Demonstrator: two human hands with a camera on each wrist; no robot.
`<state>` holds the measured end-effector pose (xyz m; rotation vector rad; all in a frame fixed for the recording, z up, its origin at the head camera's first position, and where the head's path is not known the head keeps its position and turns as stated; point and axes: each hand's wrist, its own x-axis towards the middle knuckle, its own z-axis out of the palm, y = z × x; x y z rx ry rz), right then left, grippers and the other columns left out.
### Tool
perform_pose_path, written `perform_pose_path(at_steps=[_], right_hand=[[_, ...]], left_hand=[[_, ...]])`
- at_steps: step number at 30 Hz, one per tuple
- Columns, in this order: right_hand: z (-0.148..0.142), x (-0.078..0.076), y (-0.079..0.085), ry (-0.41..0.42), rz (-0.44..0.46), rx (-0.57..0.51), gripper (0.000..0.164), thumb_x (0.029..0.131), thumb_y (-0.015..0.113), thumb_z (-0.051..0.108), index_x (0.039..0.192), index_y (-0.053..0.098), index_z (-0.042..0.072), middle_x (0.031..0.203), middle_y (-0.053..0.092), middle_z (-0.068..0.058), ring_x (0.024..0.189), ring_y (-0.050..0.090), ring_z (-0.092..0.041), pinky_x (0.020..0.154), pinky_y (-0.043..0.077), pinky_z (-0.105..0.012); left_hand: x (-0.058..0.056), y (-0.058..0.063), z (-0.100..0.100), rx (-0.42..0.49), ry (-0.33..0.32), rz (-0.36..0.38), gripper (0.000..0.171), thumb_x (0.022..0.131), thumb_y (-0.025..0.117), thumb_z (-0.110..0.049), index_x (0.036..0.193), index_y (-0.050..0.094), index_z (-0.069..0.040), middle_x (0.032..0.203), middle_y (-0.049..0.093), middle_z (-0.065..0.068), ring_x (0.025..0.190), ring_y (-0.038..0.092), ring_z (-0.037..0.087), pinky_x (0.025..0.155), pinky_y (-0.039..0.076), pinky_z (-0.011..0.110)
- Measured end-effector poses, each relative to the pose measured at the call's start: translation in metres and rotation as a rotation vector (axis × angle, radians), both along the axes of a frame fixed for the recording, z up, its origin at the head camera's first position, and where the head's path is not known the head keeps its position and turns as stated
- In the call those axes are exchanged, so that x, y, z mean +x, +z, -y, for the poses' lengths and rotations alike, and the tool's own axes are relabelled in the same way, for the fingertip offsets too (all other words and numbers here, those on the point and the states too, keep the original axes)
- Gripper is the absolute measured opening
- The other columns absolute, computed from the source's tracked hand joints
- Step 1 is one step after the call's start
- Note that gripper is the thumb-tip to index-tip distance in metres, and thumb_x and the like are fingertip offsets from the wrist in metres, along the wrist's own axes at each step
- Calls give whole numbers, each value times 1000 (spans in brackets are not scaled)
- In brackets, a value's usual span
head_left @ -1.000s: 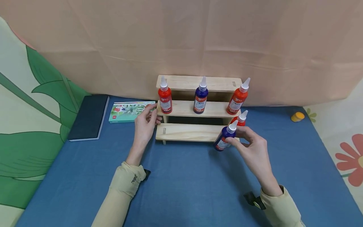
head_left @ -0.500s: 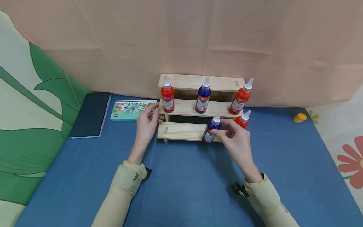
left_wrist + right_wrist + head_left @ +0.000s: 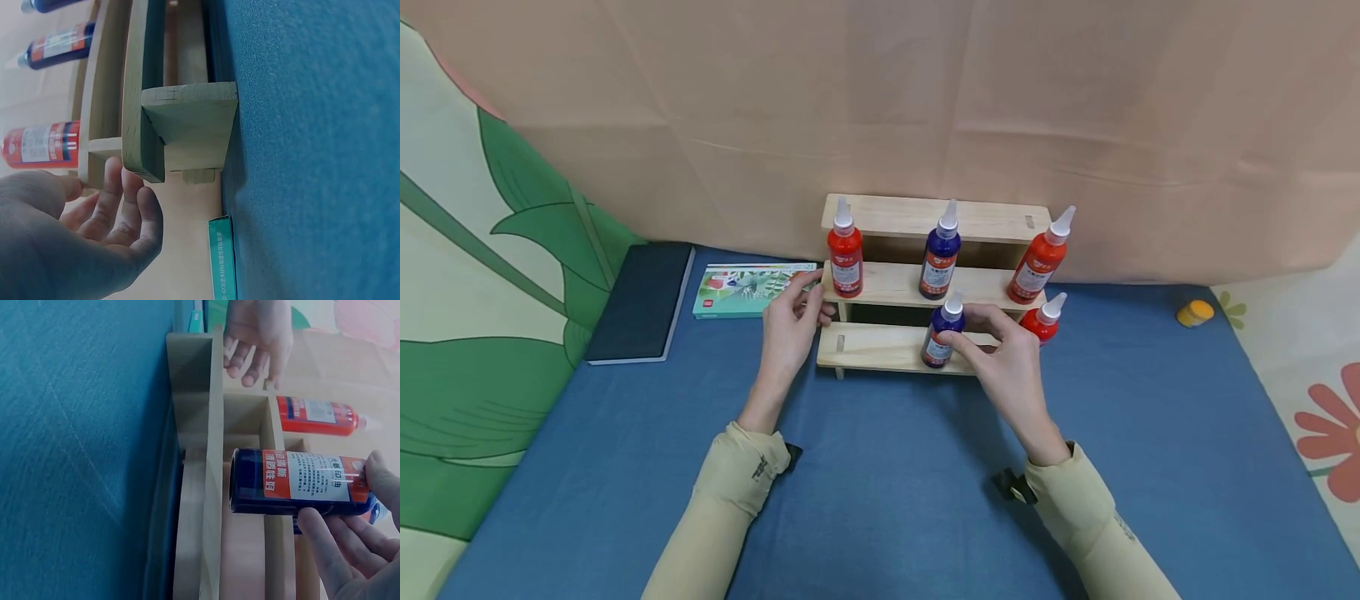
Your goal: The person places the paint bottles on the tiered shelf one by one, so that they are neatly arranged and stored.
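Observation:
My right hand (image 3: 1003, 362) pinches a blue squeeze bottle (image 3: 936, 342) with a white nozzle cap between thumb and fingers. In the right wrist view, the base of this blue bottle (image 3: 294, 481) shows a small gap above the lowest tier of the wooden stepped rack (image 3: 880, 346). My left hand (image 3: 788, 333) is at the rack's left end, fingers loosely bent; in the left wrist view its fingertips touch or nearly touch the wood. On the middle tier stand a red bottle (image 3: 846, 262), another blue bottle (image 3: 940, 262) and a tilted red bottle (image 3: 1033, 267).
Another red bottle (image 3: 1043, 319) stands at the rack's right end, partly hidden by my right hand. A green box (image 3: 748, 292) and a dark notebook (image 3: 640, 304) lie to the left. A yellow cap-like piece (image 3: 1195, 313) lies far right on the blue cloth (image 3: 865, 500).
My right hand has carried the blue bottle leftward, from the rack's right end to the front of the lowest tier's middle, and set it more upright. My left hand has stayed at the rack's left end.

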<state>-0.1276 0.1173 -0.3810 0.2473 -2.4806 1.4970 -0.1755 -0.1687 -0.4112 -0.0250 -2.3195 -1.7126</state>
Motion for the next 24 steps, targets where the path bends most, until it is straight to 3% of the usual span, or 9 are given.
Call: perform_pose_path(at_steps=[6,14,21,24], right_hand=[[1,-1,-4,6,-24,22,44,89,91,19,127,74,4,121,77,-9,108,73,-24,82,65,-42],[3,1,-7,25,-28,-6,46,90,91,18,130,72,3,124,75,-10,109,72,-25,81,66,-37],[7,4,-9,48,-19,-17,52,92,88,15,137,66,3,129,72,-13,112,71,-28,85,65,-42],[7,7,-9,49,-9,-22,55,94,86,14,142,63,3,134,69,-14,116,70,-30,89,64,-45]], left_hand=[[0,-2,-1,-2,-8,-3,36,113,57,-17,145,65,-1,94,75,24,78,72,33,71,60,22],[1,-2,2,-4,-14,-7,37,113,58,-18,146,64,-2,94,75,23,78,72,34,76,64,36],[1,-3,5,-9,-12,-6,36,113,59,-17,144,65,-1,95,75,23,75,71,22,74,64,29],[0,-3,5,-15,-18,-4,36,113,59,-18,145,65,-2,95,75,22,75,71,23,75,64,29]])
